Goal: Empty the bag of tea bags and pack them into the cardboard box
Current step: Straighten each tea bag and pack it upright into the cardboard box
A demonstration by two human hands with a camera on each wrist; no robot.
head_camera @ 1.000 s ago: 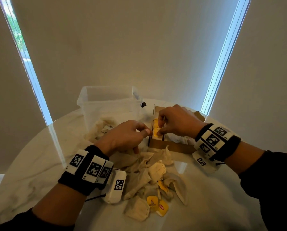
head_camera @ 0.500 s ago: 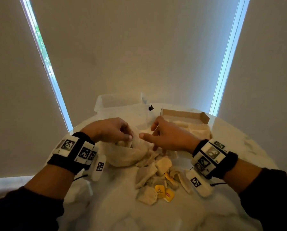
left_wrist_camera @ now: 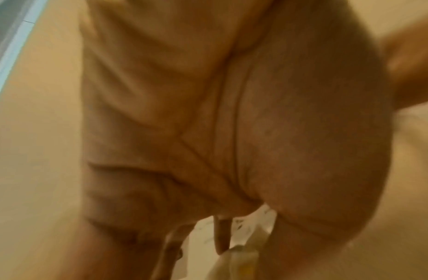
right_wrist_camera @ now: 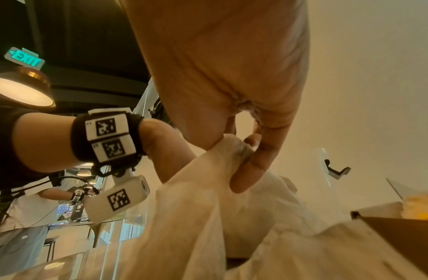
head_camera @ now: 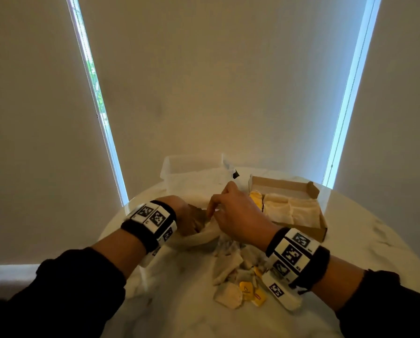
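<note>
- Right hand (head_camera: 238, 215) at frame centre, fingers curled, pinched the bag (head_camera: 204, 236) rim.
- Left hand (head_camera: 182, 213) sat wrist-deep inside the bag; its grip couldn't be told.
- Cardboard box (head_camera: 322, 226) lay right of centre.

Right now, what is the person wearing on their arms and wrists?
Both arms have dark long sleeves pushed up the forearms. The left hand and right hand are bare. Each wrist carries a black band faced with white square tiles printed with black coded markers, and a white camera pod bearing another marker hangs below. A thin black cable trails from the left pod.
</note>
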